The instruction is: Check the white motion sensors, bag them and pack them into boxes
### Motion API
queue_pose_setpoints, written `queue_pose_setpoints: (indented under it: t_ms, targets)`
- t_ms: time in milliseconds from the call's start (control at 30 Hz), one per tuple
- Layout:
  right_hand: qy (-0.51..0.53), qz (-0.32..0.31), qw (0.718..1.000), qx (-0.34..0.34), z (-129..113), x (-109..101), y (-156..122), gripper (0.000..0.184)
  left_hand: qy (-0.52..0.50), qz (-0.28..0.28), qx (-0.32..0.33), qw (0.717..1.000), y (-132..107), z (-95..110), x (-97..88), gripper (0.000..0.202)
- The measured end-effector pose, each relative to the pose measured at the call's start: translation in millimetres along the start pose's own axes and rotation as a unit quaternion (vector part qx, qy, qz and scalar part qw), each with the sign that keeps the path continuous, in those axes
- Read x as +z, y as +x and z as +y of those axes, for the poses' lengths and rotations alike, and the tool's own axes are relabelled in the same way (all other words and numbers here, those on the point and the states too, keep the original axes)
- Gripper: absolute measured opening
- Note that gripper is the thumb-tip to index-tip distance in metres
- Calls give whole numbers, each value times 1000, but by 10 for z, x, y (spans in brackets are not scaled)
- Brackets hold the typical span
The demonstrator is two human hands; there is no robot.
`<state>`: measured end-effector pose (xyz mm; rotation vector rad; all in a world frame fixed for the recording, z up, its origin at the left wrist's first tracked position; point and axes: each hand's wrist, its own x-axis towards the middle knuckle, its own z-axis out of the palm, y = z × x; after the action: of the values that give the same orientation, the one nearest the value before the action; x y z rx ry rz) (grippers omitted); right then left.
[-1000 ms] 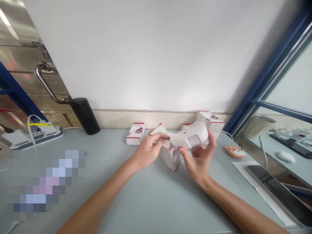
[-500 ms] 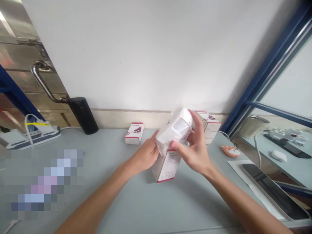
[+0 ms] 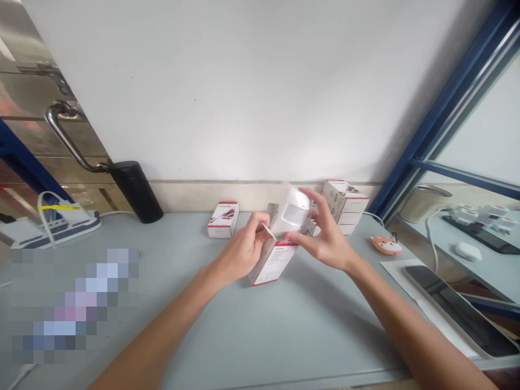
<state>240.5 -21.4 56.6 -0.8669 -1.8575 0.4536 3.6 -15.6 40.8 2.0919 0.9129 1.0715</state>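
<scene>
Device, white plastic, wrapped in clear film (image 3: 290, 212): held in the air above the middle of the bench (image 3: 260, 330), toward its far edge, directly over a white carton with red edging (image 3: 273, 264). Right hand (image 3: 320, 235): narrow grip on the device, fingers curved over its right side, thumb low against it. Left hand (image 3: 242, 252): thumb and forefinger pinched narrowly on a thin pale strip (image 3: 266, 231) at the carton's top; what the strip belongs to is too small to tell. Carton: tilted, lower end at the bench. Also present along the far edge: small carton (image 3: 223, 220), left of the hands; stack of cartons (image 3: 345, 197), right; black flask (image 3: 136, 192); power strip (image 3: 52, 230) at the far-left corner. Near the right edge: orange fox-shaped trinket (image 3: 385, 245); phone (image 3: 455, 311) on white sheet (image 3: 402, 290).
</scene>
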Motion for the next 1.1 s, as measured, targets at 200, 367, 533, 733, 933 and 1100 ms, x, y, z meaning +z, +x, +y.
queue_pose_setpoints:
  t_ms: [200, 367, 533, 733, 933, 1100]
  targets:
    - [-60, -74, 995, -34, 37, -26, -42, 60, -28, 49, 3, 998, 9, -95, 106, 9]
    - [-118, -43, 991, -44, 35, 107, -77, 34, -15, 125, 43, 991, 10, -193, 162, 6]
    - [-146, -54, 986, -56, 58, 201, -98, 29, -9, 166, 77, 983, 22, -240, 199, 4]
    - [-64, 51, 996, -39, 84, 312, -104, 50, -63, 184, 58, 979, 55, -154, 197, 15]
    - [-37, 14, 998, -39, 50, 374, -129, 55, -200, 107, -21, 974, 81, -11, 134, 42]
    - [-20, 22, 999, -43, 19, 415, -123, 29, -208, 77, -109, 969, 119, -17, 105, 46]
